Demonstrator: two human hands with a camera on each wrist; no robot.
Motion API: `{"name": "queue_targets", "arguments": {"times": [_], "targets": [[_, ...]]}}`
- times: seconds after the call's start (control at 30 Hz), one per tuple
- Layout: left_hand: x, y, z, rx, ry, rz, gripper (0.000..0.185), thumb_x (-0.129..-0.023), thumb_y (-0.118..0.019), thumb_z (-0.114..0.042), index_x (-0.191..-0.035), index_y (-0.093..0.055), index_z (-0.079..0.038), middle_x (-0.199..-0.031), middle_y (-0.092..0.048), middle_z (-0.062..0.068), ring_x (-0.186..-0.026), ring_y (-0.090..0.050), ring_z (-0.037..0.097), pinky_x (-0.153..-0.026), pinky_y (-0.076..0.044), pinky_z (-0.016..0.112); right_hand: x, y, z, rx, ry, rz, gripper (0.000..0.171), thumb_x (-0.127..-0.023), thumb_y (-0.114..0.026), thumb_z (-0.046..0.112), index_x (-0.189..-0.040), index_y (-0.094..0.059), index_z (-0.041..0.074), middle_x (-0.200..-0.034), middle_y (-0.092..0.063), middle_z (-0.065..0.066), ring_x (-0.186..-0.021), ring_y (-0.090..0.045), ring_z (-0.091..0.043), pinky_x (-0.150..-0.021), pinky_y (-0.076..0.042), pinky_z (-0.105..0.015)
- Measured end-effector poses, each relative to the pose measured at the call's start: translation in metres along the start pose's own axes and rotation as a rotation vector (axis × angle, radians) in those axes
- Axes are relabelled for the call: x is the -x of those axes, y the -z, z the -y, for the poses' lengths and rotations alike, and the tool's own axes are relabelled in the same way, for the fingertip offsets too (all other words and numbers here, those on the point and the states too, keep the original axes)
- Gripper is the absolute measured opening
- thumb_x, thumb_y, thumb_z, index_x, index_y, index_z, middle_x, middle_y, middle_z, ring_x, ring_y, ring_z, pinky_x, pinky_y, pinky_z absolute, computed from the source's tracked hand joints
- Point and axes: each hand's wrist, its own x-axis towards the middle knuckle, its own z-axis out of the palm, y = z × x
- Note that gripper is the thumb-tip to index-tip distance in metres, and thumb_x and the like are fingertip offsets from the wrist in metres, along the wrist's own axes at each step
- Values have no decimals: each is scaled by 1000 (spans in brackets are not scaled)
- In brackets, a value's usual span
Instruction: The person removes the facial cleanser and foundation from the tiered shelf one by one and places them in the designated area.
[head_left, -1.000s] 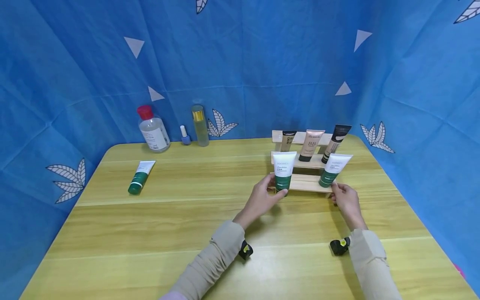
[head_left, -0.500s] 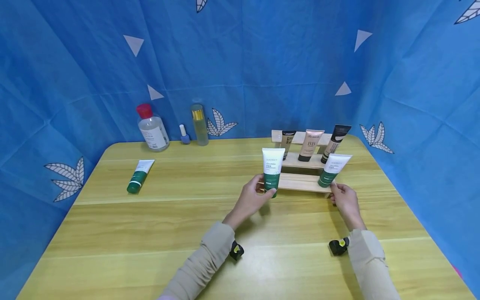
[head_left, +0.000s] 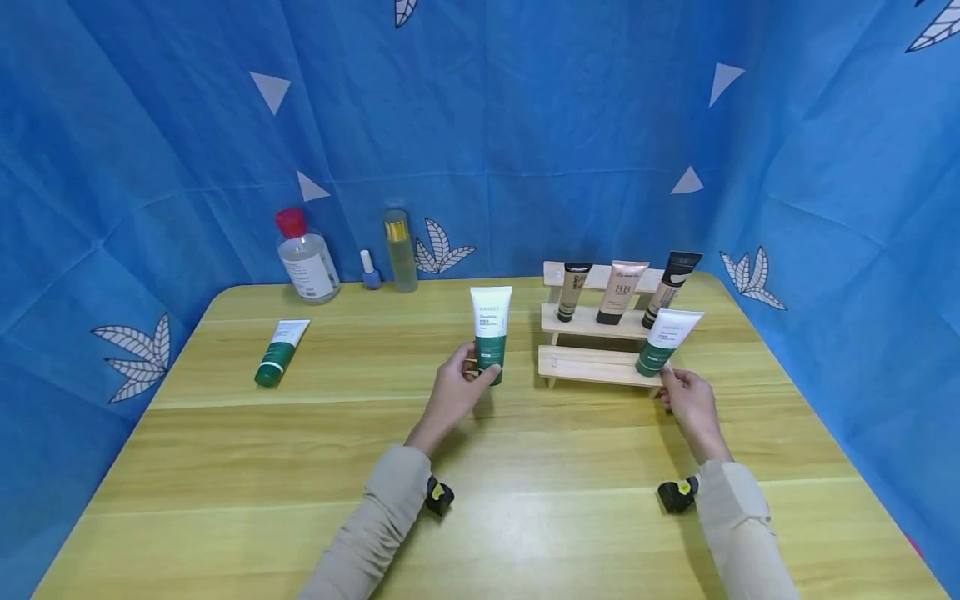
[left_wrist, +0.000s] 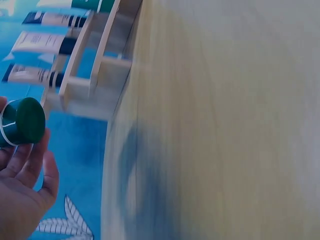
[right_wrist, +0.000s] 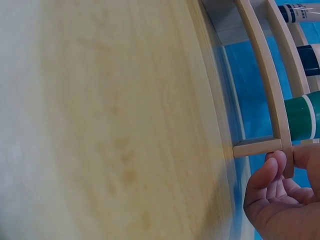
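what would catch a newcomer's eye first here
Probably the green-and-white tube held upright in the left hand, near the head view's centre. Next, the wooden rack to its right, bearing four more tubes, with the right hand pinching its front corner. The red cap at the back left also stands out.

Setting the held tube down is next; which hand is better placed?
Left, I'd judge: the left hand grips the held tube, left of the rack. The right hand holds the rack's right end, farther from that tube.
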Motion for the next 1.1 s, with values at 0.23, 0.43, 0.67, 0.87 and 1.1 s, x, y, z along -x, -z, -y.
{"name": "queue_targets", "arguments": {"times": [0.23, 0.43, 0.67, 0.87, 1.1], "targets": [[-2, 29, 7, -37, 45, -102, 44, -91, -63, -24, -129, -52, -5, -109, -62, 13, -98, -58, 24, -84, -49, 36, -1, 2, 0, -5, -4, 8, 58, -102, -33, 38, -135, -41, -9, -96, -55, -8, -73, -50, -5, -61, -48, -18], [0, 56, 12, -54, 84, -160, 46, -92, -60, -25, -132, -49, -4, -112, -61, 16, -100, -57, 26, -87, -49, 39, 0, 2, 0, 4, 5, 9, 58, -102, -34, 37, -134, -42, -10, -92, -56, -6, -71, -50, -4, -61, -48, -18], [3, 92, 20, -80, 154, -233, 49, -94, -57, -26, -134, -46, -2, -115, -56, 16, -102, -51, 24, -86, -44, 35, 0, 3, 0, -4, 0, 7, 60, -102, -33, 39, -135, -41, -10, -93, -56, -7, -71, -50, -5, -60, -48, -18], [5, 125, 32, -111, 240, -282, 51, -94, -54, -30, -135, -45, -1, -117, -54, 17, -103, -49, 24, -84, -42, 32, 2, 3, 1, -7, -7, 5, 59, -102, -34, 38, -135, -41, -11, -93, -56, -7, -71, -50, -5, -61, -48, -18], [8, 155, 41, -234, 354, -309, 58, -96, -48, -34, -138, -42, 5, -127, -52, 24, -113, -50, 31, -96, -42, 42, 1, 1, 1, -17, -8, 4, 57, -102, -35, 36, -135, -42, -10, -92, -56, -7, -71, -51, -6, -60, -48, -18]]}}
